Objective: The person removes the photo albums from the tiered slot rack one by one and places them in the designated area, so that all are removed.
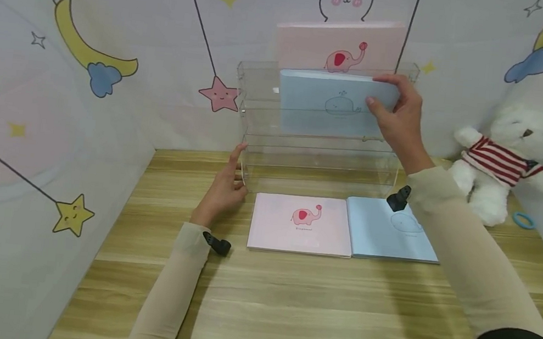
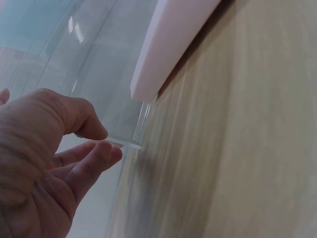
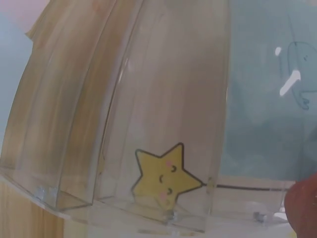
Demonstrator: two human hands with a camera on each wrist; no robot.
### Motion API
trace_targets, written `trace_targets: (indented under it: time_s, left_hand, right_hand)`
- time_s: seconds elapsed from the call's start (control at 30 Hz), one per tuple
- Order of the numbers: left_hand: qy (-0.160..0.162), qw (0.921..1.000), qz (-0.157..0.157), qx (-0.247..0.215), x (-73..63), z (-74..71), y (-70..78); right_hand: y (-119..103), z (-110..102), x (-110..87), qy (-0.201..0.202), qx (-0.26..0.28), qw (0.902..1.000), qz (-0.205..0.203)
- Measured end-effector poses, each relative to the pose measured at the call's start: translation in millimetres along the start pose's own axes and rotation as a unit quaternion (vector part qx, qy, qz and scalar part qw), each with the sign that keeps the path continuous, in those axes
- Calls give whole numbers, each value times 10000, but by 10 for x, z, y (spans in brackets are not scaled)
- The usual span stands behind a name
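A clear tiered rack (image 1: pixel 317 160) stands against the back wall. My right hand (image 1: pixel 403 117) holds a light-blue book (image 1: pixel 304 98) with a whale drawing by its upper right corner, thumb in front and fingers over the top edge. Its lower part overlaps the rack's middle tier. Behind and above it, a pink elephant book (image 1: pixel 301 45) leans in the top tier. Low on the rack's left side, my left hand (image 1: pixel 223 192) pinches the clear side panel (image 2: pixel 130 144) between thumb and fingers, as the left wrist view shows.
In front of the rack, a second pink elephant book (image 1: pixel 270 230) and a second blue whale book (image 1: pixel 374 235) lie side by side on the wooden table (image 1: pixel 286 314). A white teddy bear (image 1: pixel 496 160) sits at right, near a blue ring (image 1: pixel 523 220).
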State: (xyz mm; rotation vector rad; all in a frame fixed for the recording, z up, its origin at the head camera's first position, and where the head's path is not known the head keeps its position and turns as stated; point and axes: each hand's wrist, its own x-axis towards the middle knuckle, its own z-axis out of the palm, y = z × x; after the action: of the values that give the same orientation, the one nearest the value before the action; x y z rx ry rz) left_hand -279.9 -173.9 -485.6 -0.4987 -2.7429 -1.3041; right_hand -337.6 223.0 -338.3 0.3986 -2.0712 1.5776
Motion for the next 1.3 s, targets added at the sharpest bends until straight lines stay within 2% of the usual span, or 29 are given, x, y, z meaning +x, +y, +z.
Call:
trace_targets:
  time_s: [0.2, 0.43, 0.83, 1.03, 1.17, 1.3]
  left_hand:
    - [-20, 9999, 105, 7, 6, -2, -6]
    - [-19, 10000, -44, 44, -6, -5, -23]
    - [-38, 10000, -40, 80, 3, -18, -1]
    - [-19, 10000, -81, 29, 21, -12, 10]
    - [-48, 10000, -26, -32, 17, -22, 10]
    - [-46, 10000, -43, -65, 13, -26, 5]
  right_hand:
    - [-88, 27, 23, 176, -245, 9989, 353]
    - [-166, 71, 52, 333, -101, 9973, 654]
    - [-252, 74, 135, 205, 313, 9985, 392]
    - [-318, 59, 154, 211, 177, 9990, 358]
    - [-404, 66, 157, 357, 18, 9990, 276]
    - [-503, 68, 171, 376, 131, 9988, 283]
